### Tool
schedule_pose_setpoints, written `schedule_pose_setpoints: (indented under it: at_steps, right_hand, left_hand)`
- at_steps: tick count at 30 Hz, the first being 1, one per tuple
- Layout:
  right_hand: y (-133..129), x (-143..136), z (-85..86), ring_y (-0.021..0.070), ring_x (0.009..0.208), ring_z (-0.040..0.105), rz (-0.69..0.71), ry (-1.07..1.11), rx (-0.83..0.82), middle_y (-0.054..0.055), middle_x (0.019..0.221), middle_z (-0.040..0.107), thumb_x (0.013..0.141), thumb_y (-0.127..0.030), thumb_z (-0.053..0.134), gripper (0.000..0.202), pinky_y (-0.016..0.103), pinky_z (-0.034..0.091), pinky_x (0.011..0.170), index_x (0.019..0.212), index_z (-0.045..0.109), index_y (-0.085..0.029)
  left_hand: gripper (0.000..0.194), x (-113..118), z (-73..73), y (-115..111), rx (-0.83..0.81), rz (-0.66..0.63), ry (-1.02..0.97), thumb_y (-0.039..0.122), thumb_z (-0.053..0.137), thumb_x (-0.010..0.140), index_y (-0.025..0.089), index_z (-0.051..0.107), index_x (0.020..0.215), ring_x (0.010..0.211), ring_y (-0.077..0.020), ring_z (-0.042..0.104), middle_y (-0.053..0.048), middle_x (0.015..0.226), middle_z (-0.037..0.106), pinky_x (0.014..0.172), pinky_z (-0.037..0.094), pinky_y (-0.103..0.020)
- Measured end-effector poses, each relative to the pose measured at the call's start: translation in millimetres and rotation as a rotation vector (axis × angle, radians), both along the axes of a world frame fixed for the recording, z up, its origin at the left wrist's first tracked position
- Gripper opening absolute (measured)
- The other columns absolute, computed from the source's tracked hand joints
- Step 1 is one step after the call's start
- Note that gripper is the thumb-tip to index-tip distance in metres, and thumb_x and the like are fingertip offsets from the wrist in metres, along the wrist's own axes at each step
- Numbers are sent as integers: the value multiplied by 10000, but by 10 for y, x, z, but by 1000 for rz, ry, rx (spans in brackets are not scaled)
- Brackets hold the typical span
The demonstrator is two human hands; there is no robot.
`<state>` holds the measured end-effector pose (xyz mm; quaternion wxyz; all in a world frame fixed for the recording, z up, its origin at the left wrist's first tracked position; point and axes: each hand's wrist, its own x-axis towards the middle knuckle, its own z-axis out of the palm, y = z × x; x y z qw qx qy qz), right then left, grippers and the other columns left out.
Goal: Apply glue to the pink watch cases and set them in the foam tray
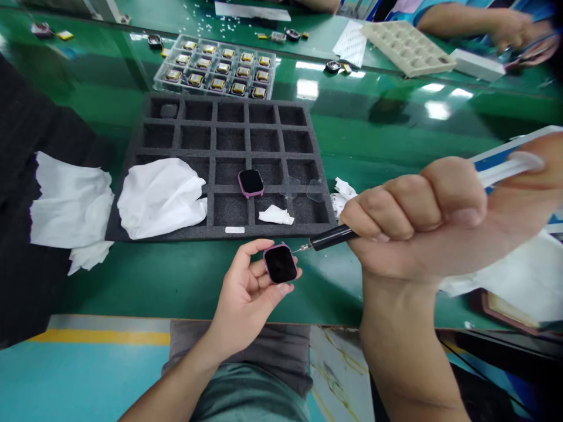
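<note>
My left hand (246,293) grips a smartwatch body (280,264) by its edges, its black screen facing up and its purple frame showing. My right hand (409,217) is wrapped round a black-barrelled syringe (329,238) with a thin needle. The thumb lies by the syringe's white plunger (505,170). The needle's tip is at the upper right edge of the watch body; whether it touches cannot be made out. A second purple watch body (251,183) rests on the dividers of the black foam tray (229,155) beyond my hands.
White cloths (160,199) lie on the tray's left side, and a crumpled wipe (276,215) on its front right. Behind stands a clear tray (162,79) of small watch parts. Across the bench, a co-worker's hands (514,35) are near a beige tray (407,47).
</note>
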<state>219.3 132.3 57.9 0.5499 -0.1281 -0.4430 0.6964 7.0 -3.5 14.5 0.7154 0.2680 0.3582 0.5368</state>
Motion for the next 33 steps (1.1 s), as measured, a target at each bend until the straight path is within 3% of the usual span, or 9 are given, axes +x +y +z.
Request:
schedule_pose_setpoints:
  at_steps: [13, 21, 27, 33]
  right_hand:
    - [-5, 3, -30, 145, 401, 220, 115, 26, 93, -47, 452, 144, 784, -717, 633, 527, 326, 272, 389, 512, 488, -290]
    - [-13, -9, 14, 141, 383, 189, 78, 22, 36, -52, 428, 113, 756, -722, 658, 599, 328, 264, 382, 465, 396, -269]
    - [-10, -37, 53, 134, 340, 222, 210, 39, 73, -58, 386, 177, 758, -716, 644, 604, 338, 281, 371, 462, 373, -265]
    - [29, -33, 18, 136, 320, 223, 217, 103, 67, -57, 383, 194, 783, -759, 589, 632, 348, 287, 376, 455, 363, -269]
  left_hand:
    - [448, 13, -10, 0, 10, 5, -9, 64, 758, 892, 244, 537, 1238, 1046, -169, 795, -22, 1136, 811, 869, 614, -206]
    - [449, 6, -6, -1, 4, 9, -4, 68, 760, 890, 239, 534, 1238, 1039, -172, 797, -32, 1138, 811, 865, 616, -209]
    - [460, 5, -12, -4, 7, 8, 1, 73, 764, 888, 243, 528, 1244, 1043, -174, 796, -38, 1148, 811, 868, 613, -210]
    - [451, 2, -1, 4, 6, 5, 10, 80, 762, 892, 239, 525, 1241, 1047, -174, 795, -50, 1152, 812, 867, 610, -208]
